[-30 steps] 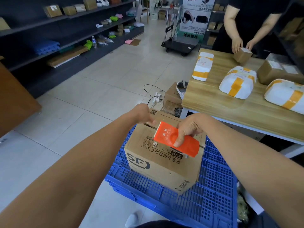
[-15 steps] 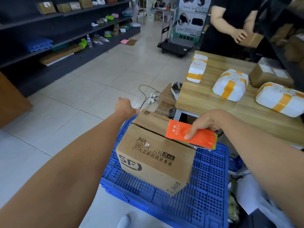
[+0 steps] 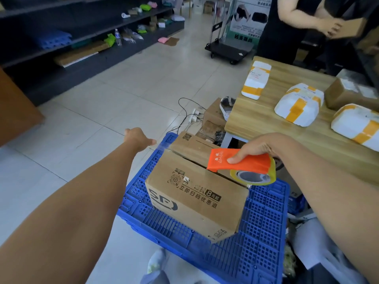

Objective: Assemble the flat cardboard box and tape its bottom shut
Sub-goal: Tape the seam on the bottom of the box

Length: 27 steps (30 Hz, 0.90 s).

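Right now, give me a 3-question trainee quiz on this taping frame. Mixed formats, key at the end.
1. True or false: the brown printed cardboard box sits on the wooden table.
2. Which hand holds the orange tape dispenser? A) right hand B) left hand C) neither
3. Fill in: the dispenser's roll of clear tape is over the box's ____ seam.

Key:
1. False; it rests on the blue plastic crate.
2. A; the left hand hangs past the box's far left corner, and whether it touches the box cannot be told.
3. Centre, near its right end.
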{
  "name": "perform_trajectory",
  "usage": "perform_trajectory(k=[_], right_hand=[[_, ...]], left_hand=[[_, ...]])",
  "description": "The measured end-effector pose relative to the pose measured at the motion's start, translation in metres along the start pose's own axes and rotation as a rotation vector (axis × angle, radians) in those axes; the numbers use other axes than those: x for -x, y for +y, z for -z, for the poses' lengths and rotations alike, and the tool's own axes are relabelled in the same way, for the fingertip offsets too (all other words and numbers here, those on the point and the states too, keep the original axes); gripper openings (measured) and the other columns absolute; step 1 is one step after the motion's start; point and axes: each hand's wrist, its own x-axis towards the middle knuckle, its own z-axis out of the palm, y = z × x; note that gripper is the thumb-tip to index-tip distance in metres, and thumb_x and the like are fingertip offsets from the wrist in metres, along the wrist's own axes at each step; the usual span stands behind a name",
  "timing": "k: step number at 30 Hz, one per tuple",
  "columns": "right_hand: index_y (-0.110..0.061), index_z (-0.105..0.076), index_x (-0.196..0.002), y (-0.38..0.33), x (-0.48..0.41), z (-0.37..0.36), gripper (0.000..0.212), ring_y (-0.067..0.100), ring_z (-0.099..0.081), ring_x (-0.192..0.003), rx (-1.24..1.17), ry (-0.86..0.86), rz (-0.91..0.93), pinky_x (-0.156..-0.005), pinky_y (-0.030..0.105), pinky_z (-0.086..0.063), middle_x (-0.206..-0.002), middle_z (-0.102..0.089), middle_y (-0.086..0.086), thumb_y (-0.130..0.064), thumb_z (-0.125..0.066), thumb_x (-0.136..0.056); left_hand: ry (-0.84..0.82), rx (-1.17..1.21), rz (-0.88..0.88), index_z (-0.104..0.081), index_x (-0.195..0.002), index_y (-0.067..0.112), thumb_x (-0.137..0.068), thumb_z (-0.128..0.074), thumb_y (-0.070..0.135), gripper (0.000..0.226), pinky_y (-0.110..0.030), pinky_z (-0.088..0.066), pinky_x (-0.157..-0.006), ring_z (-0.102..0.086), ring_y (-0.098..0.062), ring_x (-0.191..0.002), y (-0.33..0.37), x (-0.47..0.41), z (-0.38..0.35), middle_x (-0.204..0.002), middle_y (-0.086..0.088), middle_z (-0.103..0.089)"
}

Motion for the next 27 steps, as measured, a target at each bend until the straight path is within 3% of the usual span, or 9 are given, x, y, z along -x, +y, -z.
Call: perform_trajectory(k=[2,4,5,7,8,13,18,22,27], right_hand=[[-0.018,-0.061,-0.099,-0.014,-0.005,0.001,0.045,0.020,-0.062,-0.086,0.062,0.032,-0.013,-0.075,0.030,-0.048,-0.100,-0.064,0.005,-0.059,-0.061,-0.079],[-0.019,-0.060,-0.098,-0.027,-0.009,0.002,0.048,0.020,-0.062,-0.085,0.090,0.042,-0.023,-0.074,0.029,-0.048,-0.098,-0.064,0.004,-0.062,-0.062,-0.077],[-0.020,-0.060,-0.097,-0.034,-0.011,0.002,0.047,0.019,-0.062,-0.085,0.089,0.049,-0.024,-0.072,0.029,-0.048,-0.097,-0.063,0.003,-0.062,-0.062,-0.076],[-0.022,-0.058,-0.092,-0.048,-0.016,0.001,0.041,0.017,-0.060,-0.083,0.068,0.066,-0.015,-0.069,0.027,-0.047,-0.094,-0.062,0.002,-0.060,-0.062,-0.078],[-0.022,-0.057,-0.091,-0.054,-0.019,0.000,0.040,0.017,-0.060,-0.082,0.059,0.072,-0.007,-0.068,0.027,-0.046,-0.094,-0.062,0.002,-0.060,-0.062,-0.078],[-0.021,-0.059,-0.096,-0.077,-0.045,-0.011,0.042,0.019,-0.061,-0.085,-0.009,0.062,-0.006,-0.074,0.029,-0.047,-0.097,-0.062,0.003,-0.059,-0.062,-0.079],[-0.020,-0.058,-0.107,-0.087,-0.069,-0.024,0.051,0.016,-0.059,-0.082,-0.015,0.041,-0.064,-0.065,0.027,-0.043,-0.105,-0.061,0.004,-0.063,-0.059,-0.080],[-0.019,-0.056,-0.109,-0.094,-0.077,-0.022,0.051,0.015,-0.057,-0.080,-0.025,0.026,-0.106,-0.064,0.027,-0.041,-0.099,-0.059,0.002,-0.061,-0.060,-0.080],[-0.019,-0.055,-0.110,-0.098,-0.083,-0.021,0.055,0.022,-0.059,-0.092,-0.027,0.007,-0.149,-0.078,0.032,-0.044,-0.110,-0.060,0.005,-0.061,-0.064,-0.077]], left_hand=[[-0.068,0.023,0.018,-0.041,-0.067,0.004,-0.075,-0.071,0.051,0.056,-0.030,-0.042,-0.062,-0.051,-0.025,-0.075,-0.007,-0.008,0.006,-0.096,-0.019,-0.054],[-0.122,0.003,0.021,-0.051,-0.085,-0.004,-0.071,-0.069,0.058,0.066,-0.031,-0.045,-0.069,-0.051,-0.026,-0.089,-0.012,-0.016,0.011,-0.087,-0.015,-0.049],[-0.126,-0.013,0.025,-0.052,-0.092,-0.005,-0.070,-0.069,0.059,0.070,-0.031,-0.044,-0.070,-0.050,-0.023,-0.086,-0.014,-0.021,0.013,-0.093,-0.017,-0.051],[-0.081,-0.030,0.020,-0.050,-0.081,-0.002,-0.069,-0.070,0.059,0.065,-0.031,-0.037,-0.067,-0.040,-0.018,-0.073,-0.017,-0.032,0.017,-0.117,-0.023,-0.048],[-0.042,-0.024,0.019,-0.047,-0.071,0.001,-0.070,-0.071,0.057,0.061,-0.031,-0.037,-0.070,-0.039,-0.020,-0.076,-0.019,-0.038,0.019,-0.122,-0.024,-0.044],[0.067,-0.070,0.036,-0.039,-0.058,0.007,-0.071,-0.068,0.062,0.063,-0.028,-0.032,-0.076,-0.032,-0.023,-0.090,-0.027,-0.069,0.021,-0.101,-0.017,-0.037],[0.042,-0.108,0.036,-0.055,-0.085,-0.001,-0.071,-0.071,0.058,0.062,-0.033,-0.043,-0.087,-0.044,-0.029,-0.105,-0.035,-0.088,0.002,-0.122,-0.017,-0.036],[0.027,-0.138,0.034,-0.048,-0.082,0.001,-0.073,-0.070,0.055,0.060,-0.033,-0.041,-0.087,-0.042,-0.027,-0.104,-0.038,-0.096,-0.012,-0.126,-0.016,-0.036],[0.017,-0.212,0.043,-0.057,-0.100,-0.002,-0.072,-0.067,0.060,0.069,-0.035,-0.039,-0.092,-0.042,-0.028,-0.111,-0.048,-0.104,-0.035,-0.128,-0.016,-0.036]])
